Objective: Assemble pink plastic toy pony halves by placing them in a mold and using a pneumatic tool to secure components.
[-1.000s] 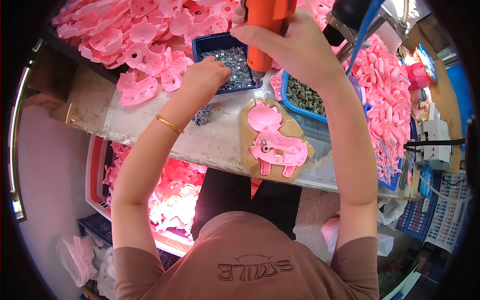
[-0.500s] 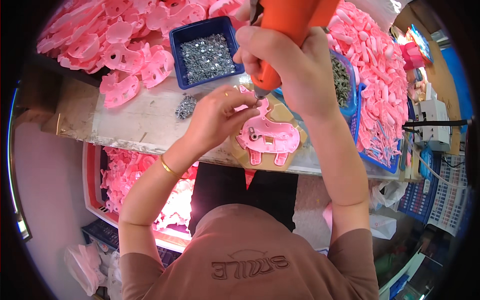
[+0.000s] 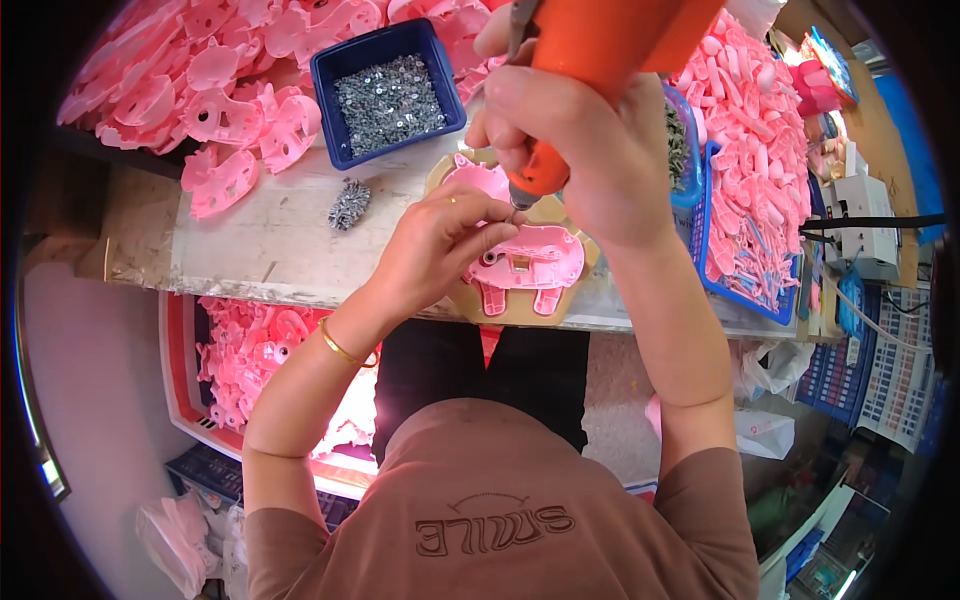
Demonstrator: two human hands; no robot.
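Observation:
My right hand (image 3: 610, 150) is wrapped round an orange power screwdriver (image 3: 600, 50), its tip pointing down over a pink plastic shell (image 3: 555, 255). At that tip, the thumb and fingers of my left hand (image 3: 440, 235) are pinched together. Whatever they hold is too small to make out. The hollow shell lies in a tan fixture block (image 3: 465, 300) near the table's front edge, with a small dark round part in its left side. My left hand hides some of its upper part.
A dark blue bin (image 3: 455, 105) of small metal parts stands beyond my left hand, near a little heap of screws (image 3: 349, 204). Pink shells (image 3: 220, 110) pile up at far left. At right are a blue basket (image 3: 708, 215) of pink pieces and a clear blue tub (image 3: 690, 195).
The view has shifted slightly. Screwdriver tip and left fingers have moved from the shell's upper part toward its wider body, and both hands keep their grips.

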